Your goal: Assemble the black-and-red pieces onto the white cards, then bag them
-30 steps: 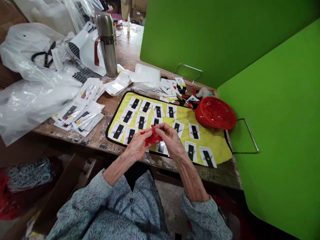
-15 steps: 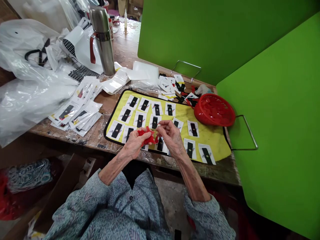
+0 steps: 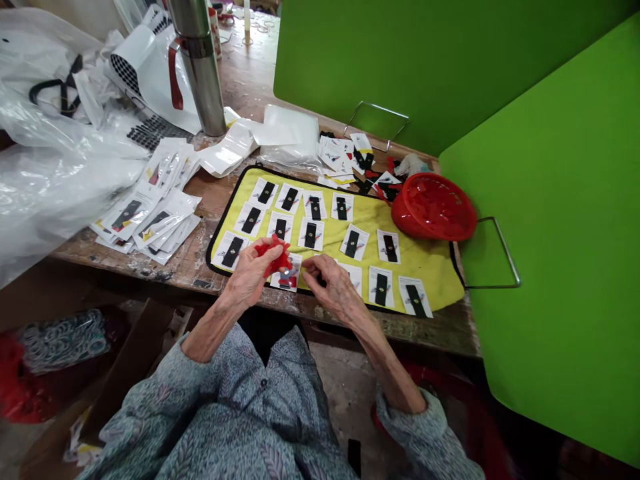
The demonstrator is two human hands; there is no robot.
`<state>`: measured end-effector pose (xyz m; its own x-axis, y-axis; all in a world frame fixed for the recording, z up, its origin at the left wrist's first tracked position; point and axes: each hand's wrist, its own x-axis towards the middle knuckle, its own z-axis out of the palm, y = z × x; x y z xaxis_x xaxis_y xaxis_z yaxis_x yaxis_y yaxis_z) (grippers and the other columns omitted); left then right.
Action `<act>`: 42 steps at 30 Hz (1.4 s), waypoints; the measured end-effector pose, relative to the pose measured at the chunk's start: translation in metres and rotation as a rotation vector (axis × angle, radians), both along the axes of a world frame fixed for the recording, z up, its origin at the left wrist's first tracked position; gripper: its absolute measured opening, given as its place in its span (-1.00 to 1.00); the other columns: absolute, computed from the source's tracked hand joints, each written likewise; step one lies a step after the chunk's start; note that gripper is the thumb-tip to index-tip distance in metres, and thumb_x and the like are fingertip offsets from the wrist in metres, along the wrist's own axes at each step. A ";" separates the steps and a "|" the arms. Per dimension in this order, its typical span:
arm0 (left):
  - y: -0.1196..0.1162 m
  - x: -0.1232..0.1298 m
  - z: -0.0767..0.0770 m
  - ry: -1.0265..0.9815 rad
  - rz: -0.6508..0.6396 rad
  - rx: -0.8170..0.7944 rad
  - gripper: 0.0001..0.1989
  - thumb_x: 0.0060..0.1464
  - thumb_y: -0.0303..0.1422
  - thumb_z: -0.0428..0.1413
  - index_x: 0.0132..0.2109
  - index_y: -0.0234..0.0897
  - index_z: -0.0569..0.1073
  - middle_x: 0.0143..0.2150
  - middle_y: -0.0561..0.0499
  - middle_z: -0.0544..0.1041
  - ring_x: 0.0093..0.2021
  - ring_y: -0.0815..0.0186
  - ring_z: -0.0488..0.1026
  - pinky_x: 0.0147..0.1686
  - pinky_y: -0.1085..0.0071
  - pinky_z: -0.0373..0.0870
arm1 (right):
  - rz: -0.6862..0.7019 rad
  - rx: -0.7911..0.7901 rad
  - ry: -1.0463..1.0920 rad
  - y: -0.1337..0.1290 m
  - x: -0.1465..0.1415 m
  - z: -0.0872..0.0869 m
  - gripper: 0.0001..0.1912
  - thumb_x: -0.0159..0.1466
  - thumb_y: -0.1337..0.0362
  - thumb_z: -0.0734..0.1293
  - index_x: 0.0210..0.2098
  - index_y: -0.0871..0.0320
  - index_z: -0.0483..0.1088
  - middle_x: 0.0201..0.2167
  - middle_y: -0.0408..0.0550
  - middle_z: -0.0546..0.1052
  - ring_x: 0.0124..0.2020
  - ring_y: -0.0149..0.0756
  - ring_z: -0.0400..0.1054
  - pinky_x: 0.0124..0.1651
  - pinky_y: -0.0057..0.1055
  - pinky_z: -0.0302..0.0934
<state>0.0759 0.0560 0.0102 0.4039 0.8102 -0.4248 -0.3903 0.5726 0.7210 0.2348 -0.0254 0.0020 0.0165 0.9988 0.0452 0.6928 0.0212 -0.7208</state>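
Observation:
My left hand (image 3: 253, 270) is closed round a bunch of small red pieces (image 3: 277, 257), which stick out past the thumb. Below them lies a white printed card (image 3: 295, 265) with red and dark shapes on it. My right hand (image 3: 331, 283) is just to the right of that card, low over the mat, its fingers bent in towards the thumb; whatever lies between the tips is too small to make out. Rows of white cards, each bearing a black strip with a small round spot, such as this card (image 3: 381, 287), cover the yellow mat (image 3: 435, 280). My hands hide some cards.
A red plastic basket (image 3: 430, 207) rests at the mat's right end, beside green panels (image 3: 560, 200). Loose cards and black and red pieces lie behind the mat. At left are a pile of bagged cards (image 3: 150, 207), a steel flask (image 3: 203, 87) and clear plastic bags (image 3: 60, 187).
My right hand has drawn away from the red pieces and come down towards the mat. The left hand has shifted slightly left, still holding the bunch. The camera view has tilted slightly down.

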 end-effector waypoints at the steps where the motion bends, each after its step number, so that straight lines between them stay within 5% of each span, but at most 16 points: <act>1: -0.002 -0.005 0.000 0.009 0.006 -0.004 -0.67 -0.23 -0.34 0.38 -0.32 -0.38 0.47 -0.42 0.03 0.52 -0.48 0.43 0.45 -0.49 0.52 0.35 | 0.025 0.011 -0.045 -0.001 -0.004 -0.003 -0.91 0.30 0.38 0.23 -0.21 0.13 0.33 -0.28 -0.02 0.40 -0.19 -0.20 0.31 -0.13 -0.26 0.24; 8: -0.032 -0.032 0.001 0.115 -0.057 -0.040 -0.63 -0.25 -0.24 0.39 -0.39 -0.35 0.42 -0.48 0.02 0.53 -0.52 0.43 0.43 -0.53 0.55 0.30 | 0.097 -0.012 -0.201 -0.004 -0.019 -0.009 -0.89 0.27 0.41 0.30 -0.28 0.11 0.26 -0.25 -0.02 0.36 -0.17 -0.14 0.25 -0.07 -0.18 0.22; 15: -0.043 -0.037 -0.006 0.114 -0.124 -0.056 -0.66 -0.17 -0.21 0.36 -0.37 -0.35 0.43 -0.44 0.00 0.55 -0.51 0.43 0.45 -0.53 0.55 0.27 | 0.061 -0.092 -0.012 -0.009 -0.022 -0.006 -0.85 0.28 0.41 0.21 -0.40 0.10 0.17 -0.38 -0.09 0.38 -0.32 -0.26 0.27 -0.21 -0.30 0.20; 19: -0.046 -0.040 -0.009 0.124 -0.137 -0.048 -0.66 -0.12 -0.19 0.34 -0.35 -0.36 0.45 -0.44 0.00 0.54 -0.53 0.44 0.44 -0.55 0.54 0.24 | -0.074 -0.184 0.191 -0.012 -0.023 0.002 -0.92 0.30 0.29 0.20 -0.30 0.11 0.30 -0.48 -0.15 0.40 -0.47 -0.34 0.26 -0.36 -0.39 0.15; 24: -0.049 -0.040 -0.009 0.149 -0.139 -0.075 -0.61 -0.16 -0.15 0.36 -0.37 -0.36 0.44 -0.46 -0.01 0.55 -0.59 0.43 0.42 -0.61 0.53 0.19 | -0.340 -0.149 0.297 -0.003 -0.037 0.005 -0.81 0.24 0.20 0.24 -0.48 0.10 0.28 -0.59 -0.18 0.37 -0.56 -0.37 0.22 -0.47 -0.43 0.09; 30: -0.049 -0.040 -0.009 0.164 -0.159 -0.084 -0.58 -0.18 -0.11 0.37 -0.35 -0.36 0.44 -0.46 -0.02 0.56 -0.60 0.44 0.42 -0.63 0.54 0.17 | -0.506 -0.103 0.097 0.010 -0.059 -0.011 -0.75 0.25 0.21 0.23 -0.54 0.08 0.21 -0.58 -0.13 0.38 -0.55 -0.31 0.22 -0.42 -0.38 0.09; 36: -0.047 -0.040 -0.008 0.170 -0.180 -0.093 -0.54 -0.22 -0.07 0.37 -0.36 -0.36 0.44 -0.47 -0.03 0.56 -0.62 0.46 0.40 -0.66 0.56 0.15 | -0.540 0.011 -0.263 0.003 -0.065 -0.015 -0.77 0.32 0.24 0.18 -0.45 0.11 0.32 -0.42 0.03 0.44 -0.40 -0.19 0.29 -0.16 -0.18 0.15; 39: -0.047 -0.039 -0.008 0.182 -0.212 -0.072 -0.54 -0.22 -0.05 0.36 -0.40 -0.35 0.43 -0.50 -0.01 0.55 -0.65 0.47 0.37 -0.69 0.57 0.11 | -0.451 0.026 -0.041 -0.003 -0.060 -0.004 -0.77 0.35 0.20 0.15 -0.30 0.12 0.39 -0.32 0.05 0.46 -0.32 -0.19 0.34 -0.17 -0.22 0.20; 42: -0.049 -0.037 -0.010 0.178 -0.270 -0.003 -0.56 -0.17 -0.03 0.33 -0.41 -0.34 0.42 -0.53 0.02 0.52 -0.67 0.49 0.35 -0.70 0.57 0.10 | -0.221 -0.146 0.390 -0.004 -0.053 0.006 -0.77 0.32 0.10 0.22 -0.28 0.11 0.39 -0.37 -0.07 0.48 -0.37 -0.28 0.36 -0.28 -0.34 0.25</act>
